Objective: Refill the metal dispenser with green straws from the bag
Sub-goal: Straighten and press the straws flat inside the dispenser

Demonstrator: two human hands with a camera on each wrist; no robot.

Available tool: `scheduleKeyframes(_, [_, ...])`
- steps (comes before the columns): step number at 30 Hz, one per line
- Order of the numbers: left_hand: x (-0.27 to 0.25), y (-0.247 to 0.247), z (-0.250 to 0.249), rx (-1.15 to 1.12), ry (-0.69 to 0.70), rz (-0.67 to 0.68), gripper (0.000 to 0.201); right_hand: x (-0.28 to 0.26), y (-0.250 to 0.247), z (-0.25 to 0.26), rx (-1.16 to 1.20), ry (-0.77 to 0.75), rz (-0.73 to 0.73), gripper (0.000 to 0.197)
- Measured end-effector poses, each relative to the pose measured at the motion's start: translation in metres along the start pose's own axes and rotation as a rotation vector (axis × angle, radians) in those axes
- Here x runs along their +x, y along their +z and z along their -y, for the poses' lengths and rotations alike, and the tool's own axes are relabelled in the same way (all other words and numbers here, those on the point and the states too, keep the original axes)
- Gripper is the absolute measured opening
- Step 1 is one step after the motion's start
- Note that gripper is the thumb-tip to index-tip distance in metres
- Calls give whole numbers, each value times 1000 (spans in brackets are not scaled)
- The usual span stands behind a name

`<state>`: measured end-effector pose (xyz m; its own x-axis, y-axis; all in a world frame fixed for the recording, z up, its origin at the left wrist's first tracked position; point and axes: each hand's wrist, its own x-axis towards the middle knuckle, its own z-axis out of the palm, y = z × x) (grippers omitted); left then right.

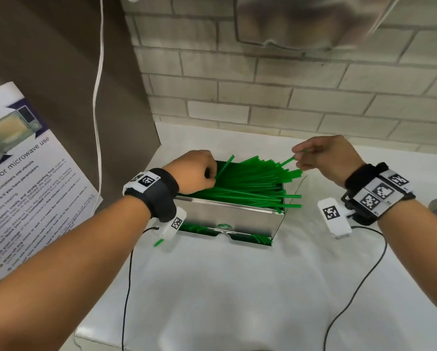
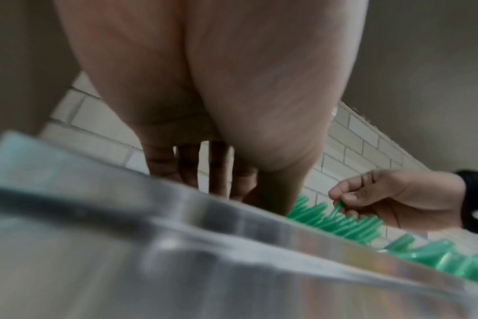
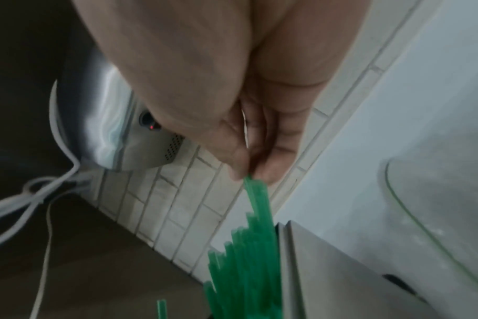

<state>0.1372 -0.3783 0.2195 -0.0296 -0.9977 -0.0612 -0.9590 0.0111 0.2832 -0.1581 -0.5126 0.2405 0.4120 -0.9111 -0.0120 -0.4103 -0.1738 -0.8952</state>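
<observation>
Item, nearest: bare white counter (image 1: 237,287) before us, crossed by two black cables (image 1: 127,287).

Item: metal dispenser (image 1: 237,219), open-topped, heaped with green straws (image 1: 250,183) whose ends jut past its right edge; more straws show in the front slot.

Item: our left hand (image 1: 194,173), fingers curled at the heap's left end around one tilted straw; the left wrist view shows those fingers reaching down behind the dispenser's rim.

Item: our right hand (image 1: 324,155), thumb and fingertips pinching a single straw's tip (image 1: 288,162), confirmed in the right wrist view.

Item, left: poster (image 1: 22,178) reading "for microwave use".

Item, far: brick wall (image 1: 313,92); steel wall unit (image 3: 109,120), its red light seen only from the right wrist.
</observation>
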Motion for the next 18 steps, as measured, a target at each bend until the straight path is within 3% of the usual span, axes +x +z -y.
scheduleKeyframes(3, [-8, -16, 1, -301, -41, -186, 4, 0, -10, 3, 168, -91, -197, 10])
scheduleKeyframes(6, [-21, -41, -7, -685, 15, -382, 5, -6, -31, 20, 226, -265, -364, 15])
scheduleKeyframes(9, [-31, -63, -30, -610, 194, -563, 7, -19, -49, 43, 256, -427, -381, 8])
scheduleKeyframes(12, [-33, -59, -54, -336, 329, -466, 7, -22, -70, 59, 357, -461, -375, 10])
scheduleKeyframes(15, [-25, -22, -62, 57, 314, -176, 15, -21, -87, 69, 474, -496, -393, 42])
scheduleKeyframes(18, [-20, 10, -61, 139, 271, -8, 18, -40, -70, 81, 467, -591, -326, 21])
